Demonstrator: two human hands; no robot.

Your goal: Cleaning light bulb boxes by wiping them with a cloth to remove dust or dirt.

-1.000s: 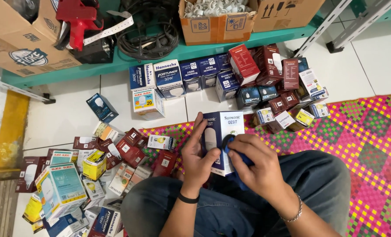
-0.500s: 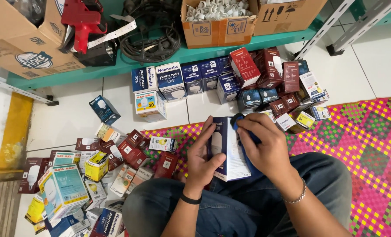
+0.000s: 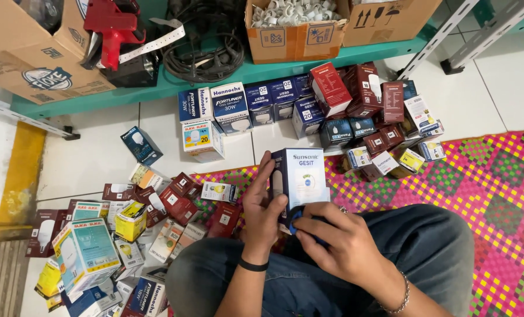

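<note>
I sit on the floor with a dark blue and white light-bulb box (image 3: 300, 179) held upright over my lap. My left hand (image 3: 261, 212) grips its left side, thumb along the box's edge. My right hand (image 3: 338, 235) is at the box's lower end, fingers closed around a small blue object (image 3: 297, 212) pressed against the bottom of the box. What that object is cannot be made out.
Many small bulb boxes (image 3: 174, 202) lie scattered at the left. More boxes (image 3: 309, 108) stand in a row ahead, below a green shelf (image 3: 156, 88) that bears cardboard cartons, a cable coil and a red tool (image 3: 112, 26). A pink woven mat (image 3: 485, 182) covers the floor at right.
My right hand has come down from the box's top edge to its lower end. The box stands more upright with its front toward me.
</note>
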